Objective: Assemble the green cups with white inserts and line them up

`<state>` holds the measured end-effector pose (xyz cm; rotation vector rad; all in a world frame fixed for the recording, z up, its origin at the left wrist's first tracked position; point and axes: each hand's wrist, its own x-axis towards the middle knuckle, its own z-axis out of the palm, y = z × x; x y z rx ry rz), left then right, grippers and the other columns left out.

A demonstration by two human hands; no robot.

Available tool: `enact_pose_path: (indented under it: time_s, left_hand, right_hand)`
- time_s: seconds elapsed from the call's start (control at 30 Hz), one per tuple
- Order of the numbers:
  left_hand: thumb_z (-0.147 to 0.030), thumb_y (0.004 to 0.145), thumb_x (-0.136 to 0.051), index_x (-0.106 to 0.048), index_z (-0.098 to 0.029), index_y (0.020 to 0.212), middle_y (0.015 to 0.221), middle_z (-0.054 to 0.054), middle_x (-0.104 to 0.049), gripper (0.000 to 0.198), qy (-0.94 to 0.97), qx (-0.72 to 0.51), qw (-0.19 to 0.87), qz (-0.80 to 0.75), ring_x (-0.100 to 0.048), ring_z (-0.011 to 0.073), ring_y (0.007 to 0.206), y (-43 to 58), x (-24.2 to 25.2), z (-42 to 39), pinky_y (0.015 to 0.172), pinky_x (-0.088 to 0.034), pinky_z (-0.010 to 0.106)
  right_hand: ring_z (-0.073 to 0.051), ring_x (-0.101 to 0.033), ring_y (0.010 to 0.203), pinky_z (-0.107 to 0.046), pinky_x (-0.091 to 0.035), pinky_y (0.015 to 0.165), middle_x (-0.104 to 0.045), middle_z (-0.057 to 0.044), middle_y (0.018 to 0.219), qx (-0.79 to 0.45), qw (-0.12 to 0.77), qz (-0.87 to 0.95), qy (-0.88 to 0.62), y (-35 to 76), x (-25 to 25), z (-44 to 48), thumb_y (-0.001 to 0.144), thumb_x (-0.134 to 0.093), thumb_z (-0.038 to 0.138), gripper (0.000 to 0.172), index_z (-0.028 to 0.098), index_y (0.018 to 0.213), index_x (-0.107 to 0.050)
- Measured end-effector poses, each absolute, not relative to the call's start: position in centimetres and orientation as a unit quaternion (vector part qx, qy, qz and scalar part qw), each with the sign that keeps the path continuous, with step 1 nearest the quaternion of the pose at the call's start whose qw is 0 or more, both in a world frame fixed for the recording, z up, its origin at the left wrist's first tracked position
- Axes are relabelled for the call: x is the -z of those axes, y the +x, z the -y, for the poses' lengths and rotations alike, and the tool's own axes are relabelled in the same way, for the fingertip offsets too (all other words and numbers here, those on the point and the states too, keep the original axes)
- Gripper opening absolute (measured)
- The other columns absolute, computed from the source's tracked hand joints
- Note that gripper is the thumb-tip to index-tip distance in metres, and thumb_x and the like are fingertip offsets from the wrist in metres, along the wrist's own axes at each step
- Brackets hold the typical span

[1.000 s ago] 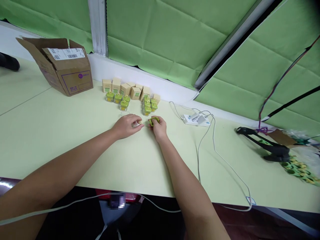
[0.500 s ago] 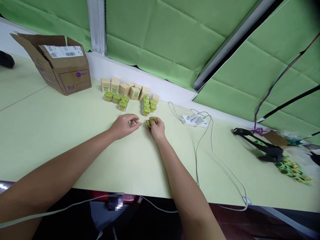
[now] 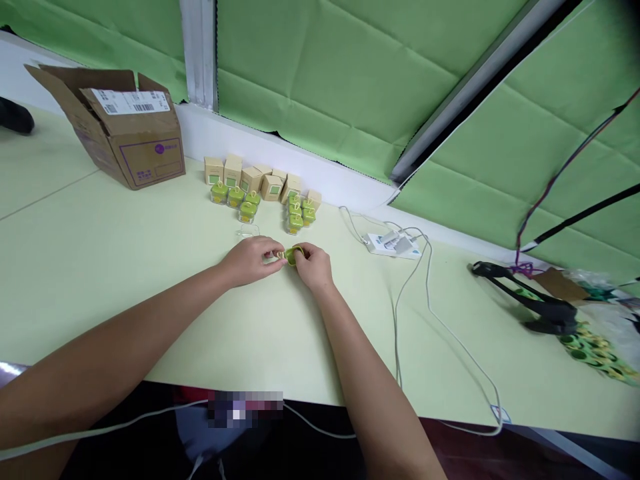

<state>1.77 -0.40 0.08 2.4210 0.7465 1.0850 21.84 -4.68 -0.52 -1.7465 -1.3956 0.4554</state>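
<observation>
A small green lid [image 3: 292,256] is sitting in the right hand [image 3: 314,265], just above the bench [image 3: 200,340], with the thumb pressing into its open side. The left hand [image 3: 253,260] is pinching a small pale ring [image 3: 281,255] between thumb and fingertips, right beside the lid's rim; whether the two are touching, I can't tell. Both hands are working close together, well back from the bench's front edge, and a broad open stretch is lying between the forearms.

Just beyond the left hand, a clear plastic cup [image 3: 249,231] is resting on the bench. Behind it, green-lidded jars [image 3: 248,212] are standing in two clusters, with a narrow gap running between them. Small cartons [image 3: 234,171] are lining up behind those, near the wall. To the left, an open cardboard box [image 3: 153,163] is standing at the back edge, leaving wide room before it. To the right, a power strip [image 3: 390,245] is lying near the wall, its white cables [image 3: 429,293] looping toward the front edge.
</observation>
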Motion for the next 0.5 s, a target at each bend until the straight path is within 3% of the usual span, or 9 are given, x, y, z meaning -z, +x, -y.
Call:
enact_pose_path:
  time_s: [0.17, 0.3, 0.4, 0.5]
  left_hand:
    - [-0.036, 0.093, -0.063, -0.075, -0.025, 0.1, 0.089, 0.002, -0.075, 0.018, 0.909, -0.307, 0.167, -0.229, -0.069, 0.0203, 0.087, 1.7, 0.0, 0.9, 0.074, -0.051, 0.032]
    - [-0.035, 0.094, -0.062, -0.073, -0.022, 0.106, 0.097, 0.004, -0.077, 0.02, 0.9, -0.332, 0.141, -0.244, -0.071, 0.0219, 0.093, 1.7, -0.3, 0.9, 0.077, -0.052, 0.033]
    - [-0.035, 0.095, -0.061, -0.071, -0.019, 0.105, 0.096, 0.006, -0.077, 0.021, 0.881, -0.384, 0.107, -0.255, -0.07, 0.0217, 0.089, 1.7, -0.5, 0.8, 0.076, -0.052, 0.034]
    - [-0.025, 0.092, -0.058, -0.071, -0.018, 0.102, 0.093, 0.006, -0.077, 0.018, 0.871, -0.417, 0.07, -0.249, -0.07, 0.0203, 0.085, 1.7, -0.5, 0.7, 0.075, -0.052, 0.032]
  right_hand:
    - [-0.023, -0.062, 0.08, -0.037, -0.047, 0.08, -0.072, -0.006, 0.087, -0.098, 0.356, 0.585, -0.722, 22.1, 0.4, 4.9, 0.08, -0.061, 0.022, 0.016, 0.025, 0.082, -0.076]
    - [-0.021, -0.061, 0.079, -0.036, -0.048, 0.082, -0.07, -0.007, 0.089, -0.051, 0.404, 0.574, -0.711, 21.6, -1.3, 5.8, 0.089, -0.06, 0.034, 0.018, 0.022, 0.091, -0.073]
    - [-0.018, -0.057, 0.068, -0.031, -0.046, 0.069, -0.068, -0.002, 0.078, -0.139, 0.445, 0.587, -0.662, 20.5, -2.8, 6.9, 0.091, -0.063, 0.05, 0.029, 0.022, 0.085, -0.07]
    - [-0.017, -0.058, 0.071, -0.029, -0.045, 0.066, -0.07, -0.001, 0.079, -0.236, 0.448, 0.622, -0.597, 19.1, -3.2, 7.5, 0.087, -0.069, 0.051, 0.029, 0.022, 0.085, -0.072]
